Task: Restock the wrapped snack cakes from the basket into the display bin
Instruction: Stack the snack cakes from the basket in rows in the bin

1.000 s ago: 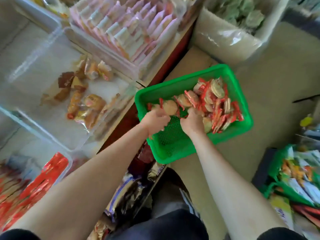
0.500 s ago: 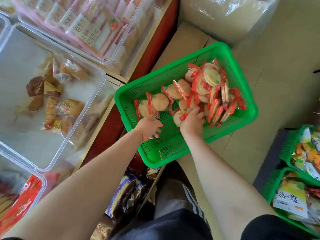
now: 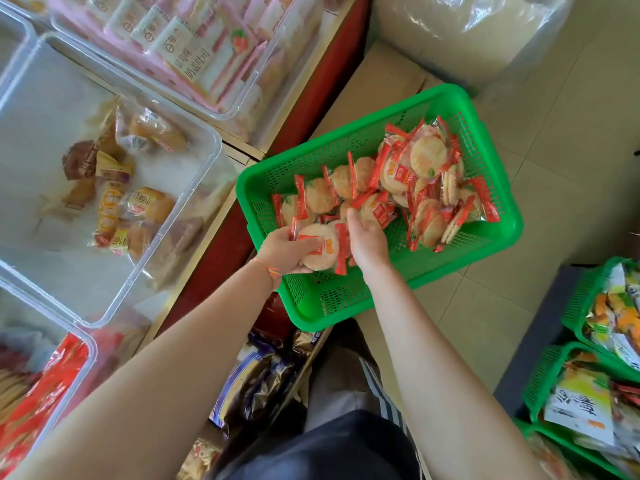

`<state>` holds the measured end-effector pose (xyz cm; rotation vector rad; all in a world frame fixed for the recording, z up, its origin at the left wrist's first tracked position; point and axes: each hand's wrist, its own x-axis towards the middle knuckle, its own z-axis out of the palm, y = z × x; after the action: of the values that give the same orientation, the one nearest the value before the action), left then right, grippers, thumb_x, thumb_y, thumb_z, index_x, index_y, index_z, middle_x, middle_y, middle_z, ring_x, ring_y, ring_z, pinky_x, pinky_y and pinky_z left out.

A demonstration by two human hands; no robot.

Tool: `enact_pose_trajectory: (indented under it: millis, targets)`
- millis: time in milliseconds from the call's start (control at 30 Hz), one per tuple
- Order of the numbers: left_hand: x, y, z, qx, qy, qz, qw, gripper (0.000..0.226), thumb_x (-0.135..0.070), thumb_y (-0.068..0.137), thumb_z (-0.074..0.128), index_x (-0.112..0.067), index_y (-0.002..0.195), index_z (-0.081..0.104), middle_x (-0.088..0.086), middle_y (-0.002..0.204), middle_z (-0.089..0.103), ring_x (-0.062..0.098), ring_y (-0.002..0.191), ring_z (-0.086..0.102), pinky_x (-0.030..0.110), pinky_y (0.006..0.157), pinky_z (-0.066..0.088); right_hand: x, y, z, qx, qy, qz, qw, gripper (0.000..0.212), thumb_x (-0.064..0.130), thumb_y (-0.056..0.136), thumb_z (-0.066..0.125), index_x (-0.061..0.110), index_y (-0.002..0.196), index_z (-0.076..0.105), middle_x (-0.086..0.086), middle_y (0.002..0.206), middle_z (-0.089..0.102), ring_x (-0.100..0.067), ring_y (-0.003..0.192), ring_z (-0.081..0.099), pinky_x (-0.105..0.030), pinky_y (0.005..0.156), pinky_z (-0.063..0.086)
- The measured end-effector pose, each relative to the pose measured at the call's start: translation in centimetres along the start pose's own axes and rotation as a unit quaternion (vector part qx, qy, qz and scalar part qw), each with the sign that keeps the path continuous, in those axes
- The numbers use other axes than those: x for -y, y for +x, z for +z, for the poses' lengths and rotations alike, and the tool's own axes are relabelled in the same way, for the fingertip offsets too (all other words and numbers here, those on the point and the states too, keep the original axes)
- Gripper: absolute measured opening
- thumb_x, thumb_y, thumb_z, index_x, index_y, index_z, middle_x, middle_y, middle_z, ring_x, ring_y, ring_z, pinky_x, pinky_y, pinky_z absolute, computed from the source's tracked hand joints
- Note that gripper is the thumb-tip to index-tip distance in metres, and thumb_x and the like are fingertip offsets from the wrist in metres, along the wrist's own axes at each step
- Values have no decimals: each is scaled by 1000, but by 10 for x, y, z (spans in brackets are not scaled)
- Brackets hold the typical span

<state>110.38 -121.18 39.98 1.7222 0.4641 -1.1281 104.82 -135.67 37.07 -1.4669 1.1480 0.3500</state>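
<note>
A green plastic basket (image 3: 498, 216) sits on the floor beside the shelf, holding several round snack cakes (image 3: 427, 157) in clear wrappers with red ends. My left hand (image 3: 282, 251) is shut on a wrapped snack cake (image 3: 317, 245) at the basket's near left corner, lifted just above the others. My right hand (image 3: 367, 237) reaches into the pile right beside it, fingers on another wrapped cake; its grip is hidden by the back of the hand. A clear display bin (image 3: 194, 209) on the shelf to the left holds a few wrapped cakes in yellow and brown packs.
A clear bin of pink-wrapped packs (image 3: 207, 53) stands behind the display bin, and a bin of red packs (image 3: 45, 386) in front. A big clear sack (image 3: 460, 39) stands beyond the basket. More green baskets (image 3: 588, 375) of packets sit at the right. My legs are below.
My left hand has closed on a snack cake and raised it from the basket's left end. My right hand has stayed in the pile. The view has shifted slightly.
</note>
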Motion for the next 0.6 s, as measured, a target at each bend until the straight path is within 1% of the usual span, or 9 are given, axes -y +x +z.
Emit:
enact_pose_trajectory:
  millis: [67, 100, 167, 233, 300, 333, 467, 533, 600]
  targets:
    - [2, 1, -7, -72, 6, 46, 996, 14, -18, 83, 75, -13, 92, 67, 4, 80, 71, 7, 56, 68, 22, 49, 54, -3, 12, 4, -47, -6, 43, 998, 47, 40, 95, 53, 12, 134, 54, -2, 124, 60, -25, 99, 63, -47, 86, 57]
    - [1, 2, -11, -86, 0, 58, 995, 13, -17, 82, 76, -13, 91, 67, 2, 79, 70, 6, 56, 68, 21, 48, 53, -5, 17, 6, -57, 2, 92, 994, 46, 33, 93, 58, 10, 132, 52, -6, 124, 59, -26, 97, 62, -47, 83, 58]
    - [1, 4, -17, -83, -2, 62, 995, 14, -16, 81, 77, -13, 92, 67, 5, 83, 71, 12, 62, 69, 24, 52, 55, -8, 23, 13, -45, 72, 196, 977, 46, 24, 90, 64, 7, 129, 48, -11, 124, 57, -28, 102, 57, -45, 85, 57]
    - [2, 5, -22, -75, -17, 53, 996, 16, -15, 82, 75, -10, 96, 68, 9, 90, 72, 17, 69, 70, 29, 57, 58, -9, 23, 18, -26, 185, 250, 950, 41, 19, 90, 66, 9, 127, 50, -11, 121, 56, -28, 105, 54, -42, 83, 56]
    - [2, 4, -25, -77, -57, 41, 995, 15, -13, 84, 72, -9, 98, 68, 14, 97, 73, 23, 77, 71, 36, 67, 61, -12, 24, 22, -23, 245, 265, 932, 39, 17, 89, 67, 8, 125, 53, -11, 119, 57, -28, 105, 54, -38, 79, 54]
    - [3, 3, -26, -74, -84, 37, 993, 14, -12, 84, 71, -9, 98, 68, 16, 100, 72, 25, 81, 71, 39, 71, 61, -15, 24, 23, -18, 255, 268, 929, 39, 18, 89, 68, 7, 123, 54, -11, 114, 58, -26, 100, 55, -35, 77, 53]
    - [3, 3, -29, -41, -169, 15, 985, 12, -12, 87, 68, -12, 98, 67, 15, 103, 71, 23, 84, 70, 36, 69, 61, -19, 21, 27, 38, 234, 275, 932, 25, 25, 87, 71, 8, 102, 60, -5, 86, 56, -16, 72, 50, -28, 63, 47]
    - [1, 2, -32, -26, -192, 0, 981, 18, -18, 88, 68, -12, 105, 66, 11, 104, 72, 22, 87, 71, 36, 71, 61, -17, 21, 27, 62, 213, 267, 938, 24, 29, 85, 73, 11, 95, 60, -5, 89, 58, -16, 75, 53, -28, 66, 48]
    - [0, 1, -34, -11, -209, -1, 978, 25, -26, 88, 68, -12, 109, 66, 9, 103, 73, 19, 87, 71, 33, 68, 60, -16, 18, 26, 98, 207, 248, 941, 21, 30, 86, 70, 15, 97, 60, -6, 100, 64, -19, 87, 60, -30, 73, 53]
